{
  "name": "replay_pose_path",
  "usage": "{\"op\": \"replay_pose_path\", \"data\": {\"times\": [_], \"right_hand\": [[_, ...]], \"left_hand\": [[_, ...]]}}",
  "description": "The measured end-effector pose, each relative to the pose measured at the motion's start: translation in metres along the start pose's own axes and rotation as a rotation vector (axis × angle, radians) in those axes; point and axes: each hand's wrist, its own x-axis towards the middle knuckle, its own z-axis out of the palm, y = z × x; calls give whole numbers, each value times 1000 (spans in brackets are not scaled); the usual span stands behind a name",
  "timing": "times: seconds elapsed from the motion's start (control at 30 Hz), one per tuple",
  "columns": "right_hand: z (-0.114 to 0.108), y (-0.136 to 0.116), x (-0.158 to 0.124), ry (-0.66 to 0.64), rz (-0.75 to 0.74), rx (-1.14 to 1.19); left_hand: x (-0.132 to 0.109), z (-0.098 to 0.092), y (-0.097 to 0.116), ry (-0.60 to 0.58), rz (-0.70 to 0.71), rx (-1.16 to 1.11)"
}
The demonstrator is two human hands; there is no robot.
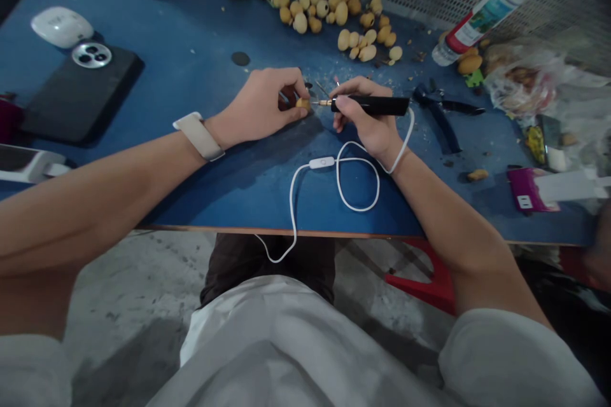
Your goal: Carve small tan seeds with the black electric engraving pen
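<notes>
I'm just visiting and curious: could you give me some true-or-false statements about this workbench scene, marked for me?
1. The left hand pinches a small tan piece. True.
2. The right hand is holding nothing. False: it holds a black tool.
3. The tool's cord is black. False: the cord is white.
4. A dark phone lies to the left of the left hand. True.
5. The tabletop is red. False: the tabletop is blue.

Left hand [267,105] pinches tan piece [302,103]; right hand [375,130] holds black tool [384,105].
</notes>
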Motion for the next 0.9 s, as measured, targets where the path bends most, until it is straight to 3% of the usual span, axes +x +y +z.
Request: {"op": "replay_pose_path", "data": {"times": [0.17,0.3,0.47,0.57,0.77,0.9], "right_hand": [[4,-13,-2,237,-273,-6],[-3,-25,-1,405,-343,12],[-8,-29,-2,455,-305,-45],[-6,-27,-3,418,-300,-71],[0,-17,3,424,-421,3],[-3,-13,6,363,-282,36]], "left_hand": [[0,2,-5,-49,-6,77],[0,3,-4,-29,-8,28],[0,4,-1,1,-17,-18],[0,4,2,6,-35,-25],[1,3,4,-3,-75,-29],[1,3,4,-8,-84,-17]]}}
